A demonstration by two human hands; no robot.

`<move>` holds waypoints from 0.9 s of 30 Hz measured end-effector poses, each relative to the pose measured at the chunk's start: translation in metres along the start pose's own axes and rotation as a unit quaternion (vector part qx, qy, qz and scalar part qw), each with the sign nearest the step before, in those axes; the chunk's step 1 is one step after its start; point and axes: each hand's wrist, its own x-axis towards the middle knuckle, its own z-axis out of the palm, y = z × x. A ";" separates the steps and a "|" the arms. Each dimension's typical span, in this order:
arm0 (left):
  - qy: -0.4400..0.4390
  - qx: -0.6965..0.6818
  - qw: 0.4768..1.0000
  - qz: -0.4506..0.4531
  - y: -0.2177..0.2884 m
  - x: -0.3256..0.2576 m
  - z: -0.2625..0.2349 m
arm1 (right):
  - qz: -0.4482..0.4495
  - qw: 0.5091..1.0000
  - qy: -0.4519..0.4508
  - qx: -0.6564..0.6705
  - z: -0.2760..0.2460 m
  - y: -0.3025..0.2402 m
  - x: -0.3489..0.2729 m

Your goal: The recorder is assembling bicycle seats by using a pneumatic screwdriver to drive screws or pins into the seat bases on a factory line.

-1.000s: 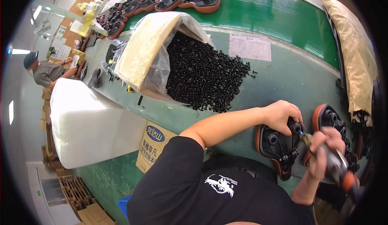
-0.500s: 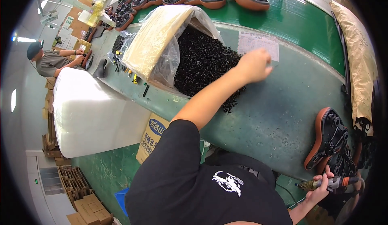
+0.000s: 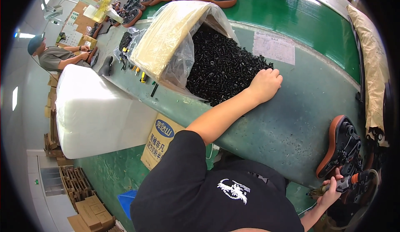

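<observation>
On the green bench [image 3: 300,107], the left hand [image 3: 264,84] lay loosely curled on black screws [image 3: 225,65] at twelve o'clock, while the right hand [image 3: 331,192] gripped a driver [image 3: 348,182] at four o'clock.

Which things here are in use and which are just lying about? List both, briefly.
In use: left hand on the pile of black screws; right hand gripping a powered screwdriver; orange-rimmed black part.

Lying about: paper sheet; white foam block; cardboard box.

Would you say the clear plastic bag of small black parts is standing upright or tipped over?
Tipped over. The plastic bag lies on its side, mouth open, and the black parts have spilled across the table to the left hand.
</observation>
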 end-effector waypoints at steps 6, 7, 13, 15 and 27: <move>0.043 0.006 0.999 0.005 0.000 0.006 0.008 | -0.038 0.991 -0.108 0.063 0.024 0.003 0.001; 0.047 0.003 0.999 0.025 0.004 0.012 0.006 | -0.045 0.992 -0.090 0.071 0.024 0.001 0.003; 0.080 -0.193 0.978 0.015 0.046 0.001 -0.034 | 0.042 0.947 -0.285 0.143 0.078 -0.025 0.014; 0.010 -0.538 0.820 -0.192 0.066 -0.014 -0.040 | 0.075 0.906 -0.380 0.168 0.107 -0.033 0.005; -0.076 -0.717 0.632 -0.285 0.097 -0.055 -0.032 | 0.109 0.907 -0.407 0.022 0.068 -0.058 -0.002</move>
